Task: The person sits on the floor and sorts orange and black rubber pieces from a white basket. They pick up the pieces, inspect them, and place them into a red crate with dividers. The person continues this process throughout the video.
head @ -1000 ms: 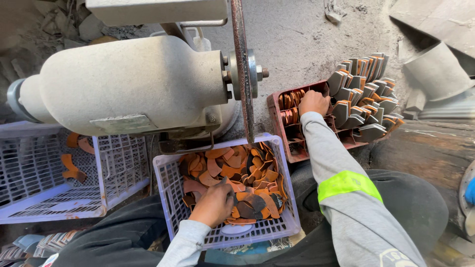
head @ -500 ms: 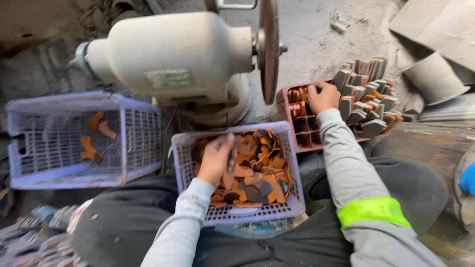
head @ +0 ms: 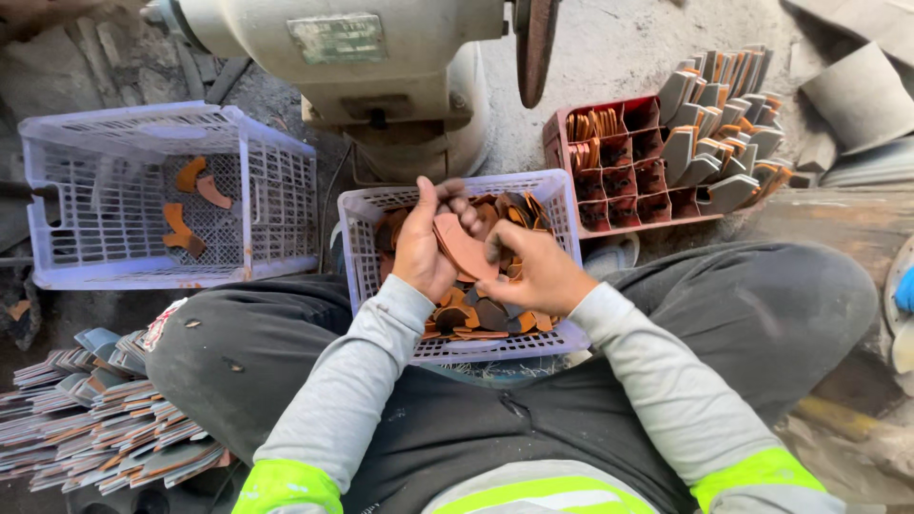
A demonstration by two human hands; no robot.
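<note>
1. Two hands are held over the middle basket, which is wedged between the knees, so that the pieces stay within easy reach.
2. One curved brown piece is gripped by the left hand, thumb raised above it; the fingers are closed narrowly on its left end.
3. The same piece is pinched at its lower right edge by the right hand. It is held flat and face-up above the heap, seemingly so that its surface can be checked.
4. Many like pieces, brown and orange, are heaped loosely in the middle basket beneath the hands.
5. A second basket, well apart to the left, is seen to hold only a few pieces.
6. A red tray with compartments is set beyond the middle basket to the right; pieces are stood upright in it in sorted rows.
7. A bench grinder is placed directly ahead, its wheel hanging above the gap between basket and tray.
8. Flat stacks of similar pieces are laid on the floor beside the left leg.
</note>
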